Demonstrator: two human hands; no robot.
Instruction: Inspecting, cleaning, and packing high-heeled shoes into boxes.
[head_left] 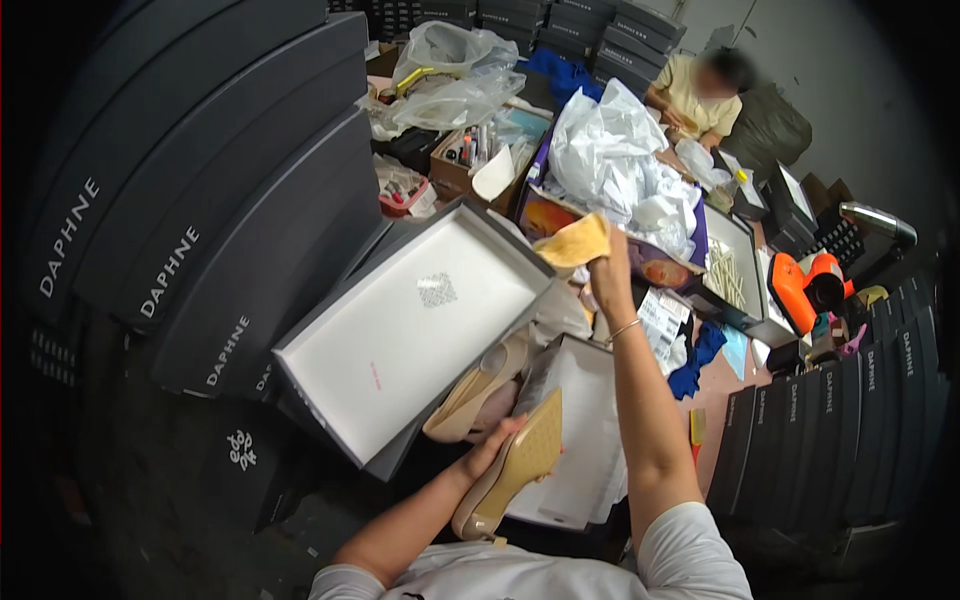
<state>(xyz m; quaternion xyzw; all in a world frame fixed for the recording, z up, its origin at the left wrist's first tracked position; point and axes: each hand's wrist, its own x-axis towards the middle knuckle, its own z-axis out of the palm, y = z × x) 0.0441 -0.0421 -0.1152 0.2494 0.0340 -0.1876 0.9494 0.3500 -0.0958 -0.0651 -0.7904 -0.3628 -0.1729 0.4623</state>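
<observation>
My left hand point(487, 452) is closed round a beige high-heeled shoe point(535, 440), its tan sole turned up and its heel end toward my body. Up and to the right, my right hand point(611, 268) grips a yellow cloth point(576, 243) above the table, beside a purple-edged box. A second beige shoe point(462, 400) lies just beyond my left hand, partly covered by the box part above it. Below my right forearm sits an open shoebox point(590, 475) lined with white paper. To its left, a dark shoebox lid or tray point(385, 335) shows its white inside.
Tall stacks of dark shoeboxes point(270, 250) crowd the left, with more point(830, 430) at the right. The purple-edged box point(555, 212) overflows with white crumpled paper point(620, 140). A box of white sticks point(728, 275) and an orange tool point(790, 292) stand right. Another person point(700, 95) sits at the back.
</observation>
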